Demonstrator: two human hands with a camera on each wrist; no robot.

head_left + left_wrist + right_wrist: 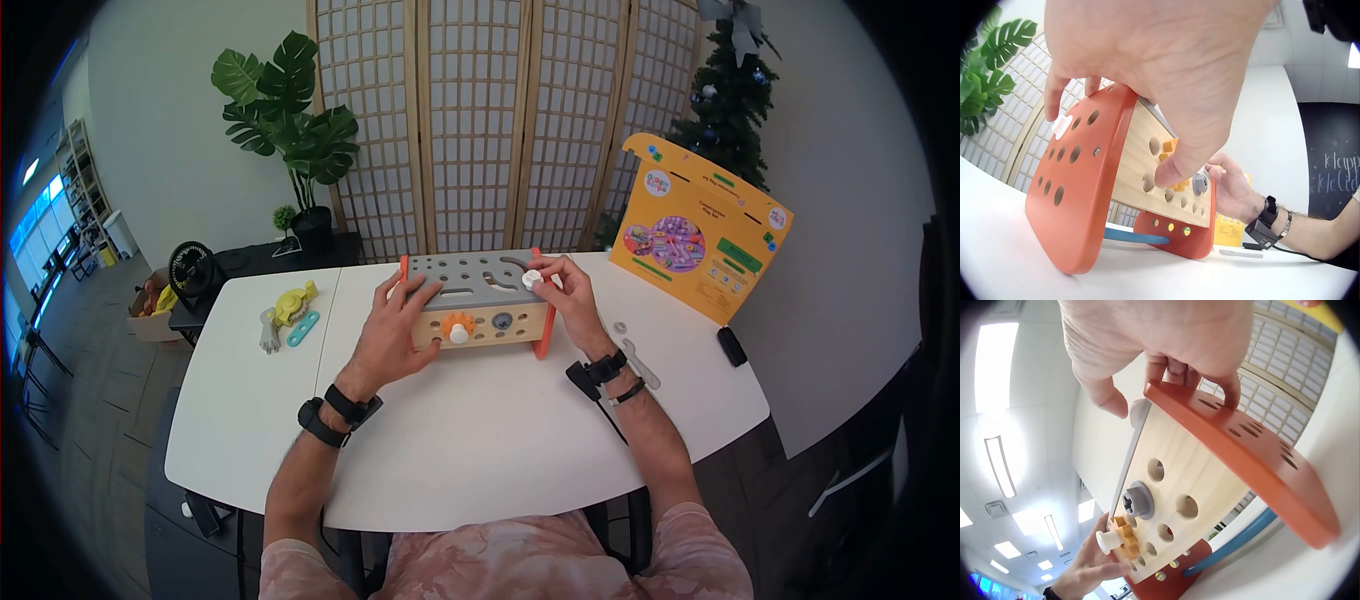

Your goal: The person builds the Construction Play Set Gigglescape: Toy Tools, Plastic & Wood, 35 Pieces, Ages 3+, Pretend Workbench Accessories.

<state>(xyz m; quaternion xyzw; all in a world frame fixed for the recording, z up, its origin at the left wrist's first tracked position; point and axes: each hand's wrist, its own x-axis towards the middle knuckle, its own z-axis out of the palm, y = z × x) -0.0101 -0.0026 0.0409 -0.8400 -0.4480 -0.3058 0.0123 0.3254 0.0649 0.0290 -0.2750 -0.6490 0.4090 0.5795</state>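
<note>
A toy workbench with a grey perforated top, wooden front and red end panels stands on the white table. My left hand grips its left end, the fingers over the top and side and the thumb against the front panel. At the top's right corner, my right hand pinches a white round-headed bolt between thumb and index finger. Its other fingers reach over the red end panel. An orange gear with a white peg and a grey bolt sit on the front.
Yellow, grey and teal toy pieces lie at the table's left. To the right are a grey wrench, a small grey ring and a black case. A large yellow box stands at the back right. A blue bar spans the workbench underneath.
</note>
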